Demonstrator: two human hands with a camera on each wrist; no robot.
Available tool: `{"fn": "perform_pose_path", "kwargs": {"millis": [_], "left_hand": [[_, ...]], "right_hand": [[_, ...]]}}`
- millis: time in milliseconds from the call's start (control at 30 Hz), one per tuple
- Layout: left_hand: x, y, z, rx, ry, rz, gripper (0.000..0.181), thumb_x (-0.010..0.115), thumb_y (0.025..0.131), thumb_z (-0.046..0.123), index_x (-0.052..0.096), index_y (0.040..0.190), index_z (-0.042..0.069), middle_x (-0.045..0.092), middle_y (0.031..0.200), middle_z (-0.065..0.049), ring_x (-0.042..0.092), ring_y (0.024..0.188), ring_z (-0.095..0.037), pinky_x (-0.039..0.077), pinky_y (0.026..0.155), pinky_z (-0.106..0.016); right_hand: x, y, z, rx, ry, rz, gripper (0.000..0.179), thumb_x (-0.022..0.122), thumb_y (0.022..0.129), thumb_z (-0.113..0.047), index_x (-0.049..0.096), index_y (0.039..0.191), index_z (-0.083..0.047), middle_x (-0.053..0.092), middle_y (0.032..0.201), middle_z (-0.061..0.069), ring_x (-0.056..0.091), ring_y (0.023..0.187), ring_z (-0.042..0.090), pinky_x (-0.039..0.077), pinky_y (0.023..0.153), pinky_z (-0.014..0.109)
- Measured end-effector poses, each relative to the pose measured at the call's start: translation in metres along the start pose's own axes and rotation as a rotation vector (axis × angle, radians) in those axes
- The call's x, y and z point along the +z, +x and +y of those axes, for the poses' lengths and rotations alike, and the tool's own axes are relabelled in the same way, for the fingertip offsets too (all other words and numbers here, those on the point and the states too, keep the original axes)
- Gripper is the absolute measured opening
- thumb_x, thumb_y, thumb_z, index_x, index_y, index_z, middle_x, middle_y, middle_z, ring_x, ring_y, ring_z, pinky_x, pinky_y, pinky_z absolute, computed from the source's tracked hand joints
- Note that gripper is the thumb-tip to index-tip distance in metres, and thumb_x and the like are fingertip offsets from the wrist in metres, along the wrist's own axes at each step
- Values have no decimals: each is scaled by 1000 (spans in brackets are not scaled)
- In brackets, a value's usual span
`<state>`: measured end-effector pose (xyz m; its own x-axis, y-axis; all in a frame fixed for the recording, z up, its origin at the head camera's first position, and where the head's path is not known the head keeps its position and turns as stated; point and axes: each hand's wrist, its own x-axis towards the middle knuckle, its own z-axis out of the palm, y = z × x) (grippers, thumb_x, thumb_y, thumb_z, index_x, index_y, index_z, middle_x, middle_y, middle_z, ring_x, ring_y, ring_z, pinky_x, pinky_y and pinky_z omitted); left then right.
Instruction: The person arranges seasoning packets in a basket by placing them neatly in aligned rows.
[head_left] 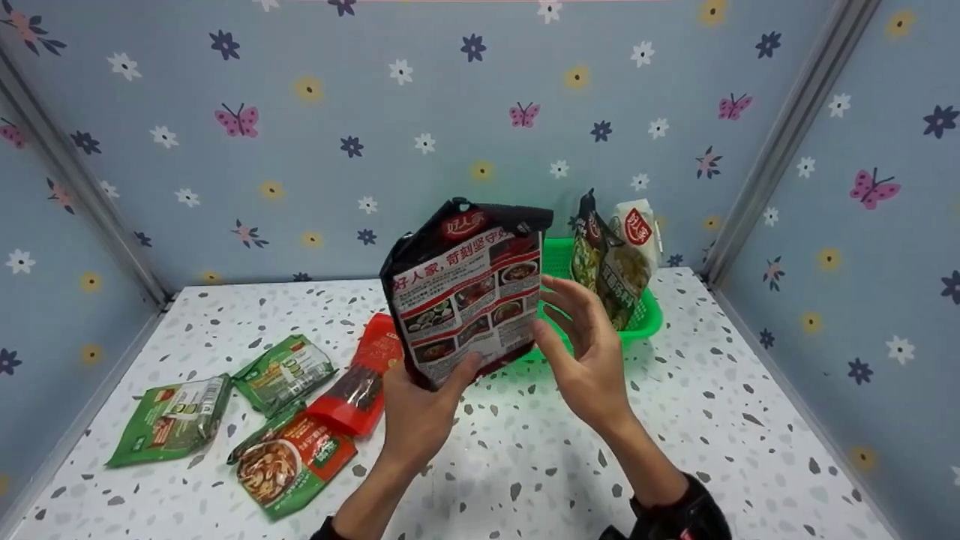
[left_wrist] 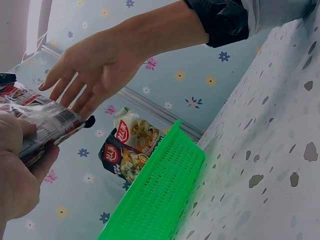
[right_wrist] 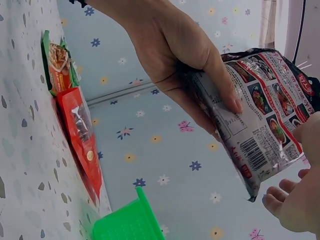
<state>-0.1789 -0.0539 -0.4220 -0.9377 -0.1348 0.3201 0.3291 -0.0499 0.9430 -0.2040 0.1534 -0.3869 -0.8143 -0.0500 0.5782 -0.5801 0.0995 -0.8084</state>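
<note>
A black seasoning packet [head_left: 472, 292] with a white printed back and small food pictures is held up over the table. My left hand [head_left: 424, 409] grips its lower left corner, thumb across the printed side; the right wrist view shows the packet [right_wrist: 265, 110] tilted in that grip. My right hand [head_left: 589, 352] is at the packet's right edge, fingers spread and loosely bent, thumb near the lower right corner. In the left wrist view the right hand [left_wrist: 100, 65] has its fingertips close beside the packet.
A green basket [head_left: 651, 319] behind my right hand holds a dark packet [head_left: 589, 255] and a white-topped packet [head_left: 637, 232], both upright. On the left lie a red packet [head_left: 360, 382], a red-green packet [head_left: 296, 461] and two green packets [head_left: 172, 420]. Patterned walls enclose the table.
</note>
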Motion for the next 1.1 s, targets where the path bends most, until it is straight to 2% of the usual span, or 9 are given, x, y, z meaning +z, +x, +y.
{"fn": "perform_pose_path", "kwargs": {"millis": [100, 167, 333, 433, 600, 700, 833, 900, 1100], "left_hand": [[-2, 1, 0, 95, 39, 32, 53, 86, 101, 12, 68, 152, 16, 79, 146, -2, 78, 133, -23, 66, 112, -39], [-2, 2, -1, 162, 50, 40, 53, 83, 103, 10, 68, 153, 17, 77, 148, -1, 76, 136, -21, 64, 113, -37], [2, 3, -3, 305, 88, 98, 54, 78, 104, 1, 67, 156, 12, 75, 150, -10, 75, 133, -15, 65, 108, -26], [5, 5, -6, 393, 114, 149, 56, 75, 104, -5, 65, 157, 7, 72, 154, -15, 71, 137, -12, 62, 111, -23], [8, 7, -10, 580, 227, 228, 56, 76, 102, -9, 64, 155, 1, 68, 159, -19, 63, 154, -22, 55, 124, -29], [9, 7, -12, 650, 317, 269, 55, 78, 101, -7, 66, 153, 1, 68, 159, -19, 60, 158, -28, 52, 128, -29], [9, 6, -15, 717, 421, 296, 54, 82, 99, -5, 70, 151, 4, 68, 158, -18, 55, 161, -30, 47, 133, -30], [9, 5, -17, 743, 480, 302, 51, 83, 101, 2, 70, 151, 5, 68, 159, -18, 53, 162, -29, 45, 134, -29], [9, -1, -24, 819, 640, 297, 48, 69, 112, 33, 68, 153, 6, 66, 160, -17, 48, 166, -27, 39, 136, -26]], "right_hand": [[5, -3, -8, -45, -8, -3, 60, 69, 109, 1, 48, 165, 1, 54, 171, 17, 56, 158, 18, 45, 135, 37], [9, -6, -15, -63, -8, -11, 63, 70, 108, 2, 47, 166, 1, 52, 173, 16, 54, 160, 14, 43, 137, 36], [19, -13, -31, -89, 15, -41, 68, 71, 105, 4, 44, 168, 1, 48, 176, 18, 48, 166, 26, 38, 139, 36], [25, -16, -40, -65, 61, -71, 74, 71, 104, 1, 41, 171, -3, 46, 179, 14, 44, 169, 28, 36, 141, 35], [37, -22, -47, -7, 173, -139, 85, 72, 104, -3, 28, 178, -5, 41, 182, 13, 41, 171, 30, 37, 139, 35], [42, -27, -48, 21, 227, -156, 84, 71, 104, -3, 28, 176, -2, 45, 177, 19, 48, 166, 32, 44, 135, 36], [47, -34, -51, 103, 276, -114, 72, 70, 102, -1, 39, 167, 1, 59, 160, 24, 65, 148, 30, 59, 122, 36], [50, -37, -53, 148, 298, -75, 64, 68, 104, -1, 43, 162, 3, 63, 151, 26, 70, 138, 29, 64, 115, 38], [55, -41, -57, 187, 354, 44, 61, 60, 109, 0, 35, 164, 0, 59, 151, 27, 70, 136, 32, 67, 110, 47]]}}
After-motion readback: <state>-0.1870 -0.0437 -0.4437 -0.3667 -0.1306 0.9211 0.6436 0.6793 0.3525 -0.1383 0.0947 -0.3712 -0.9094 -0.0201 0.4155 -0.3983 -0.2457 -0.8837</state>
